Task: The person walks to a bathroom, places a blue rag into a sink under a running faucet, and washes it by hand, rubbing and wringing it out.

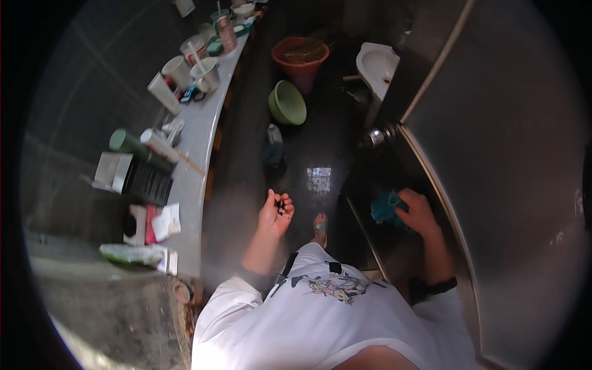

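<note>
My left hand [271,217] is palm up in front of my body, its fingers curled around several small dark bits [280,206]; what they are is too small to tell. On the right, my right hand [420,213] grips a crumpled teal thing [385,208] that looks like a cloth or a soft bag. It hangs beside the grey panel. My fingertips pinch its upper edge, and part of it is hidden behind the hand.
A narrow counter [208,123] along the left holds cups, bottles, a black box [148,180] and tissues. Ahead on the dark floor are a red tub [303,69], a green basin [287,103] and a bottle [274,134]. A white washbasin [368,61] and a grey panel [512,154] stand at right.
</note>
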A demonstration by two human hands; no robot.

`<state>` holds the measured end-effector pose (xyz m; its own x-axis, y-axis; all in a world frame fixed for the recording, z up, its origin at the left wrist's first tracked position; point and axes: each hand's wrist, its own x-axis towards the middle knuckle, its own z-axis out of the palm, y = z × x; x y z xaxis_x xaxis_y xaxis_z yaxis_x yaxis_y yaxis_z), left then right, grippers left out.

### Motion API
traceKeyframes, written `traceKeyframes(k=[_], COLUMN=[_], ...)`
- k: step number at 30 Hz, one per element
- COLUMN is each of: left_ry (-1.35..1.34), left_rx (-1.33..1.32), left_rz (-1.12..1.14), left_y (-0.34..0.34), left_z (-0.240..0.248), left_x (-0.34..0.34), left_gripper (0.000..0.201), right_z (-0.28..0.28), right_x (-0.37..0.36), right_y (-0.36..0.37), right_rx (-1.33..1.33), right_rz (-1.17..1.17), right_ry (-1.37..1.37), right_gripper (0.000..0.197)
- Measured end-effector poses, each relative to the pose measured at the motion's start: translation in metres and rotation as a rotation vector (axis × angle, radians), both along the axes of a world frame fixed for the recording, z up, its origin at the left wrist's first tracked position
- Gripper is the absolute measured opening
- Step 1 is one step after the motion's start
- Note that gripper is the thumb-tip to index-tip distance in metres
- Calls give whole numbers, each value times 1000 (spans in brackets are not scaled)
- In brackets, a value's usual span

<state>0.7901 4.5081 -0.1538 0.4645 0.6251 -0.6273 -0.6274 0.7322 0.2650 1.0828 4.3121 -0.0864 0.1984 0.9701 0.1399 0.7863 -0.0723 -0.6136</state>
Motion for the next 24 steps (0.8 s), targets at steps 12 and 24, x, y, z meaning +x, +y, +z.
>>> traceKeyframes(k=[12,24], left_ry=[233,252], left_rx=[-151,-96], left_rz=[-154,-188], left_y=[225,422], left_z=[-83,-108], left_x=[178,308], left_gripper=[15,24], right_z=[-43,-73], right_x=[108,248], right_y=[185,358], right_rx=[-109,43], right_rz=[-145,-224], right_ry=[311,360], right_gripper=[20,19])
